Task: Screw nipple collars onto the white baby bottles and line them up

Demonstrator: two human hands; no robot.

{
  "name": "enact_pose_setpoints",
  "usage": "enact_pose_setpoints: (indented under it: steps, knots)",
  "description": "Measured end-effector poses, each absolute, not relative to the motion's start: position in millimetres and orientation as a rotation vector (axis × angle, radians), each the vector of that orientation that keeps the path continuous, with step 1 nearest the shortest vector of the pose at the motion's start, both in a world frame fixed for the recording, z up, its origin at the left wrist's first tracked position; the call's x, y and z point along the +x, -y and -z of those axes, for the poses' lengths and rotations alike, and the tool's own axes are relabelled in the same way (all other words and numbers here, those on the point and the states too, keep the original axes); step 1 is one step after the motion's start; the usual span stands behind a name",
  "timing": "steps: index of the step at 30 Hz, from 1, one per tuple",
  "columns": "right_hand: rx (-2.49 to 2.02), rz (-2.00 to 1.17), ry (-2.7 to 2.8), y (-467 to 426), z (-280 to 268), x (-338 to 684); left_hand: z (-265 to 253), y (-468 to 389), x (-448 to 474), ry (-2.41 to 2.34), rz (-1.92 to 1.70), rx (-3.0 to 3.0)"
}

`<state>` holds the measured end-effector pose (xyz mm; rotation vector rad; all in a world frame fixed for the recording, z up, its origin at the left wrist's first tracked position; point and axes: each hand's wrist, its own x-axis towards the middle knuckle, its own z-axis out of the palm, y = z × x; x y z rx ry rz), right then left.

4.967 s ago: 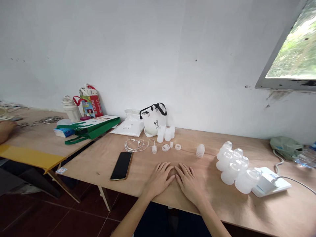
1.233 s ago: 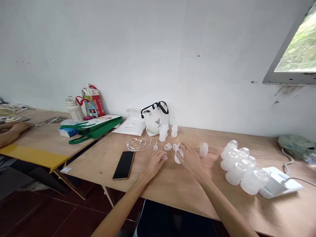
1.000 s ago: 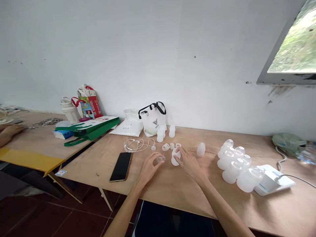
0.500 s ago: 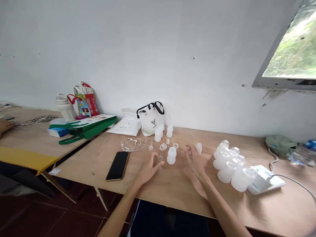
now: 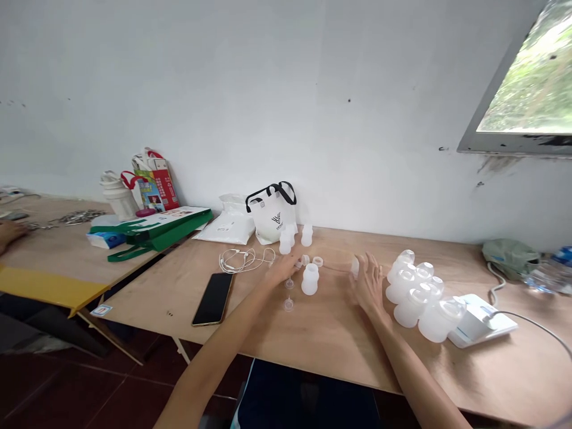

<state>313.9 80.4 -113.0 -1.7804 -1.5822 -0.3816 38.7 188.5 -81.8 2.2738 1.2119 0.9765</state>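
My left hand [image 5: 285,268] reaches over the wooden table, its fingertips closed on a white bottle ring [image 5: 299,263], partly hidden by the fingers. Another white ring [image 5: 317,261] lies flat just to the right. In front stands an open frosted baby bottle [image 5: 310,280]. Two clear silicone nipples, a rear one [image 5: 289,284] and a front one [image 5: 288,304], sit below my left wrist's line. My right hand [image 5: 368,283] is open, fingers spread, beside a translucent cap [image 5: 355,267] that it partly covers; whether they touch I cannot tell.
Several capped bottles [image 5: 413,304] stand at right beside a white power strip [image 5: 482,322]. A phone [image 5: 213,299], white earphones [image 5: 245,260], a white bag [image 5: 273,217] and more frosted bottles [image 5: 306,235] occupy the left and back. Another person's hand [image 5: 9,231] rests far left.
My left hand has moved away from the nipples, back toward the white ring, and closed its fingertips there. My right hand has shifted slightly right, its fingers now beside the cap.
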Motion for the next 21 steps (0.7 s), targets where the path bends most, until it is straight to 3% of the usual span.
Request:
enact_pose_setpoints:
  steps: [4,21]
  knots:
    - [-1.767,0.213,1.544,-84,121,319,77,-192,37,-1.186,-0.848,2.348]
    - [-1.74,0.071,1.471,-88,125,319,73,-109,29,-1.123,-0.581,2.598]
